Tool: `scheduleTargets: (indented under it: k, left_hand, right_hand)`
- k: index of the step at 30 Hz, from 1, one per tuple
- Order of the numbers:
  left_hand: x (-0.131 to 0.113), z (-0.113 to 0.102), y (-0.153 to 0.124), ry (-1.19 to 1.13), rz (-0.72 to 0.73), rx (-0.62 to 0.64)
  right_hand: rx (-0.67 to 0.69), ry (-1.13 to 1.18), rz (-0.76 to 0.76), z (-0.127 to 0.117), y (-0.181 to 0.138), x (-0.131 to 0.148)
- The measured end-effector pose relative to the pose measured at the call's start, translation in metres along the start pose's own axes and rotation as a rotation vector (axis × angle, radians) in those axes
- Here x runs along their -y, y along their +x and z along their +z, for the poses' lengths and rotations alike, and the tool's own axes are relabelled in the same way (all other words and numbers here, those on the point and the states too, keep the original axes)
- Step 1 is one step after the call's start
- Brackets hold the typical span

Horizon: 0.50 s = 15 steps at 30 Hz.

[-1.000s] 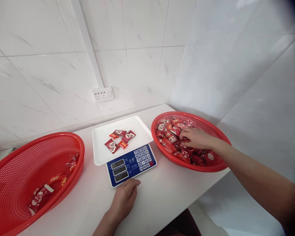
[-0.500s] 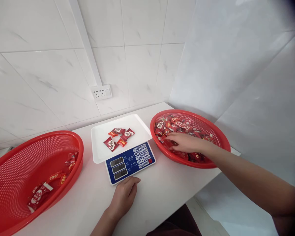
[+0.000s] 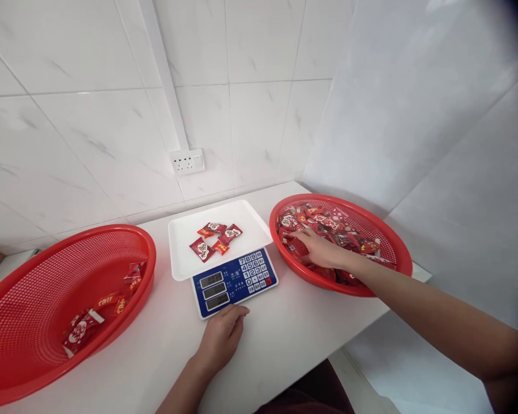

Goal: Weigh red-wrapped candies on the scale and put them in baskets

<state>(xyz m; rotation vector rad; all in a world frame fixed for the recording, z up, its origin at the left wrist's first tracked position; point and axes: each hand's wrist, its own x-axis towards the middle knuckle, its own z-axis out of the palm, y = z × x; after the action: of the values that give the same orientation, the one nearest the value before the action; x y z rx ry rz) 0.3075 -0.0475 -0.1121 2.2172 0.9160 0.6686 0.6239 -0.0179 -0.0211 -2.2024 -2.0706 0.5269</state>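
Observation:
My right hand [image 3: 322, 248] is inside the right red basket [image 3: 395, 230], among a heap of small wrapped sweets [image 3: 328, 223]. A red sweet packet [image 3: 299, 247] lies between its thumb and fingers, which partly cover it. My left hand [image 3: 225, 332] rests on the table at the front edge of a blue and white digital scale [image 3: 242, 276], its fingers curled in with nothing visible in them. Several red and dark red sweet packets [image 3: 201, 249] lie grouped on the scale's white tray [image 3: 183, 230].
Another red perforated basket [image 3: 21, 310] stands at the left, with several red packets [image 3: 84, 330] low on its near side. The white table [image 3: 285, 339] backs onto a tiled wall with a socket [image 3: 187, 162]. To the right is a pale wall panel [image 3: 418, 126].
The view has shifted slightly left. My right hand has moved a little within the basket, and a red packet now shows between thumb and fingers. My left hand stays by the scale.

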Motion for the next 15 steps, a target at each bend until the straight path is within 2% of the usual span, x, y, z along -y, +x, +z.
scheduleTargets:
  k: [4, 7, 12, 15]
  left_hand:
    - [-0.001, 0.0, 0.001, 0.011, -0.003, -0.007]
    - [-0.001, 0.0, 0.0, 0.025, -0.007, -0.008]
    - [-0.002, 0.0, -0.003, 0.011, -0.014, -0.011]
    - [-0.003, 0.0, -0.004, 0.018, 0.006, -0.019]
  right_hand:
    - [-0.006, 0.099, 0.018, -0.01, -0.002, -0.003]
    - [0.004, 0.083, 0.005, -0.025, -0.008, -0.008]
    - [-0.201, 0.055, 0.043, -0.053, -0.017, -0.007]
    - [-0.298, 0.086, -0.044, -0.057, -0.017, 0.011]
